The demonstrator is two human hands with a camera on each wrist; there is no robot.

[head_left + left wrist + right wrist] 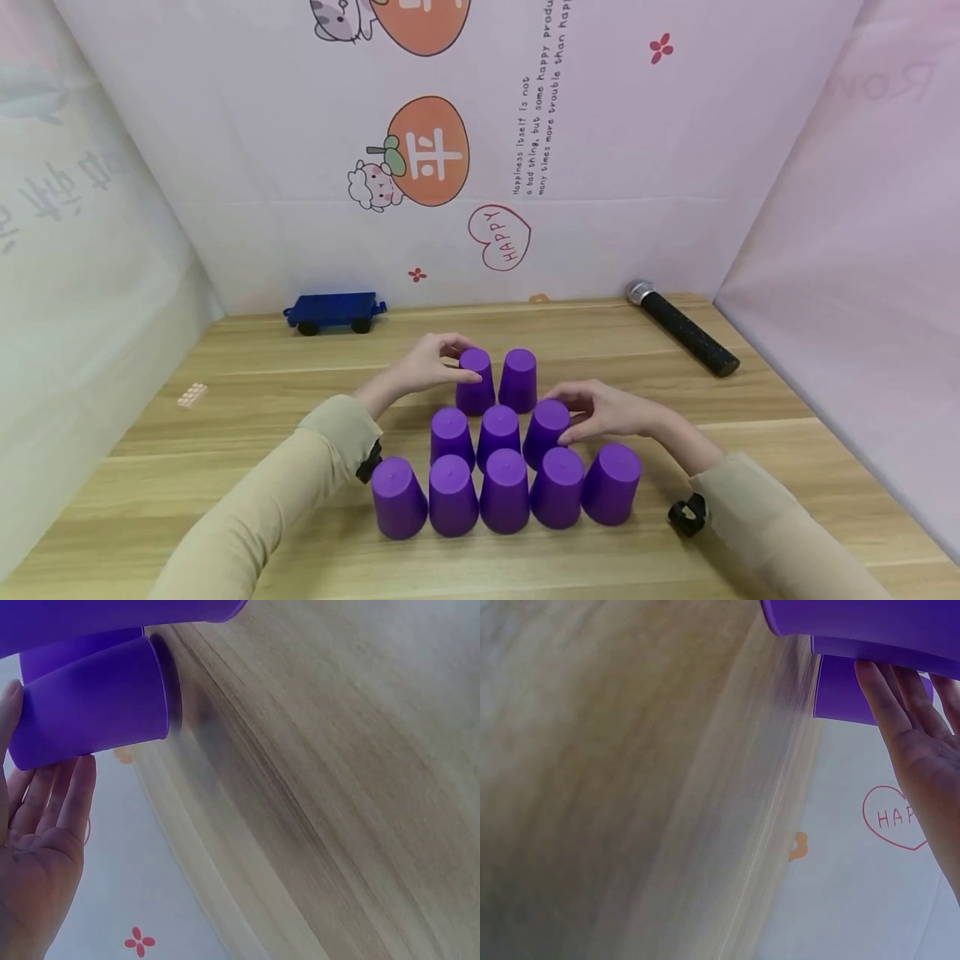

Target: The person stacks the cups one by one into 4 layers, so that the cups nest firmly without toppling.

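Upside-down purple cups stand in rows in the head view: several in the front row [505, 496], three in the middle, two at the back. With thumb in front and fingers behind, my left hand [431, 364] holds the back row's left cup [475, 387]; the left wrist view shows that cup [97, 705] between thumb and fingers. The back row's right cup [518, 383] stands beside it, untouched. My right hand [609, 408] holds the middle row's right cup [546, 433] between thumb and fingers. In the right wrist view its thumb is out of sight.
At the back left sits a blue toy wagon [335, 311]. A black microphone [686, 329] lies at the back right. One small pale studded block [192, 395] is near the left edge. Printed white sheets [600, 208] wall the wooden table [750, 433] on three sides.
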